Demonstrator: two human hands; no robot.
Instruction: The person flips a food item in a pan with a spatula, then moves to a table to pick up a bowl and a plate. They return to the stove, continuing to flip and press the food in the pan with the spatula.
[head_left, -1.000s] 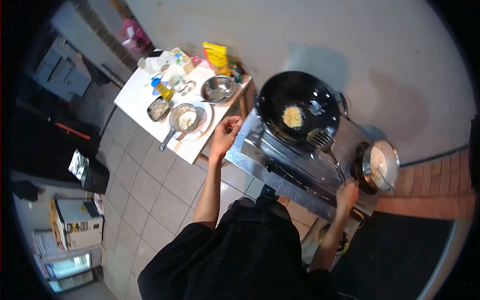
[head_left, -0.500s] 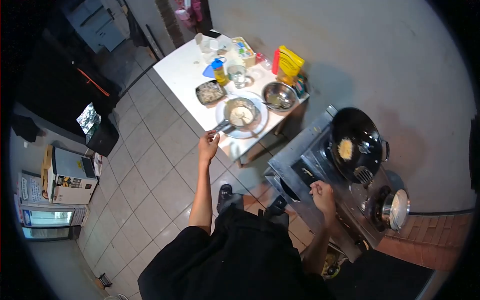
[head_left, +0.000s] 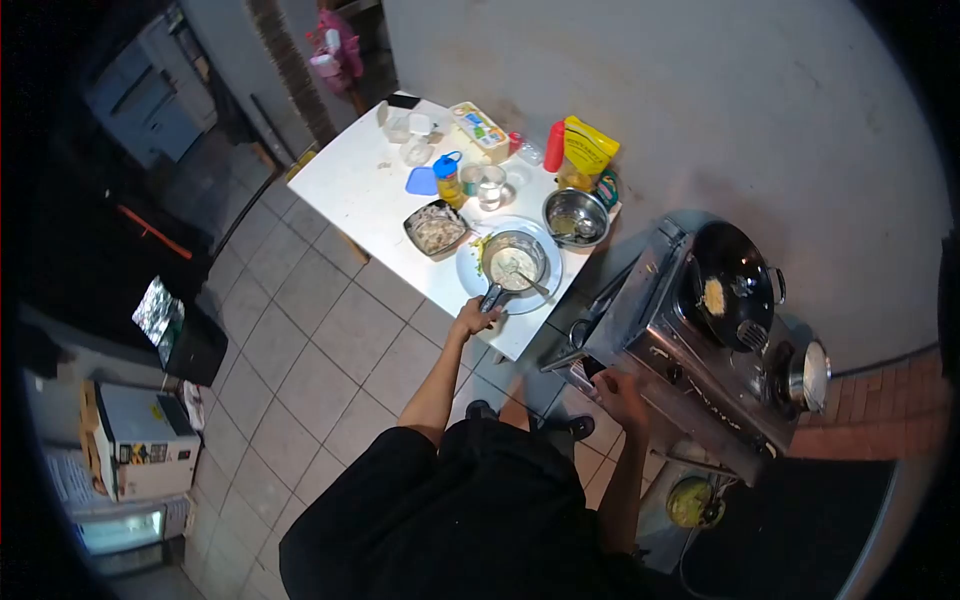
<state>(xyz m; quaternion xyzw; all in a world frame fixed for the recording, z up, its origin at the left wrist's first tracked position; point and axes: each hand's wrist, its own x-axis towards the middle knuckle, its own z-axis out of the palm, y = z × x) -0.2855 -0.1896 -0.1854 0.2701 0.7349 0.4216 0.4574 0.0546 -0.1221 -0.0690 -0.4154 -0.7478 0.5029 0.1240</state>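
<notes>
My left hand (head_left: 475, 318) is wrapped round the dark handle of a small saucepan (head_left: 540, 258). A pale, creamy mixture (head_left: 507, 264) fills its bottom, and a spoon (head_left: 533, 285) leans in it. The saucepan is over a large pale plate (head_left: 553, 294), with some yellow-green bits at the plate's left side. Beside the stove's front edge, my right hand (head_left: 619, 397) has its fingers curled together; I cannot tell what, if anything, they hold. Left of the plate stands a dark square bowl (head_left: 436, 228) of whitish, shredded-looking food.
On the stove (head_left: 650, 345) sits a black wok (head_left: 738, 300) with a golden fried piece (head_left: 714, 297) and a slotted spatula (head_left: 751, 335). A metal pot (head_left: 800, 378) stands beside it. The white table (head_left: 345, 185) also bears a steel bowl (head_left: 577, 218), bottles and a yellow bag (head_left: 590, 145).
My left hand has closed more fully round the saucepan handle, which now points more toward me. My right hand has shifted left along the stove front. The whole view has turned slightly.
</notes>
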